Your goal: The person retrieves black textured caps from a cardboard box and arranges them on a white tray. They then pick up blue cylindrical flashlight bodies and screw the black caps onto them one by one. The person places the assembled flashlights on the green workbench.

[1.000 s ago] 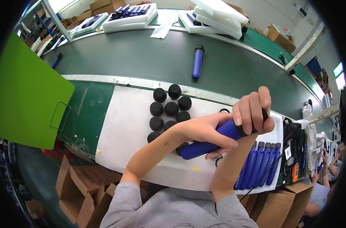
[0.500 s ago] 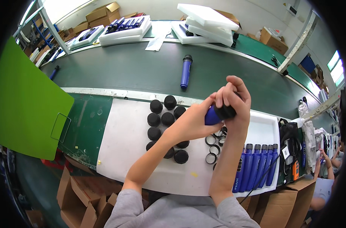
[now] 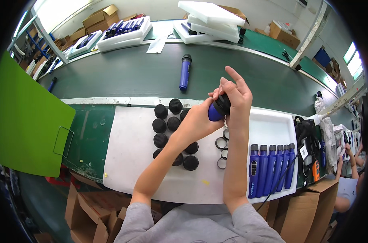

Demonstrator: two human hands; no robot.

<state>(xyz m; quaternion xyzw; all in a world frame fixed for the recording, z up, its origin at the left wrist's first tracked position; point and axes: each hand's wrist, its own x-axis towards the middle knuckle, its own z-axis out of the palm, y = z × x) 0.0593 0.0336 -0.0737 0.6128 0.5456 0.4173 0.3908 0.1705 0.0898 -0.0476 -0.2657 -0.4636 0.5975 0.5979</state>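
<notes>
My left hand (image 3: pixel 199 122) is wrapped round the blue body (image 3: pixel 214 113) of a tube-shaped, torch-like device above the work mat. On its end sits a black ribbed cap (image 3: pixel 222 104), which my right hand (image 3: pixel 237 97) grips with thumb and bent fingers; the index finger points up, off the cap. Under and left of my forearms, several loose black caps (image 3: pixel 190 163) stand on the white mat (image 3: pixel 131 150). Thin black rings (image 3: pixel 221 143) lie beside my right forearm, which partly covers them. To the right, blue tubes (image 3: pixel 269 170) lie side by side in a white foam tray (image 3: pixel 271 126).
A finished-looking blue device (image 3: pixel 185 75) lies on the dark green belt (image 3: pixel 123 77) beyond the mat. Foam trays (image 3: pixel 125 40) stand along the far ledge. A green panel (image 3: pixel 30 121) rises at left; cables and an orange tool (image 3: pixel 316 171) lie right. Cardboard boxes (image 3: pixel 89 210) stand below.
Both hands have shifted slightly left in the picture with the device, and the right hand's grip on the cap has turned, its index finger now raised. The whole view has shifted a little.
</notes>
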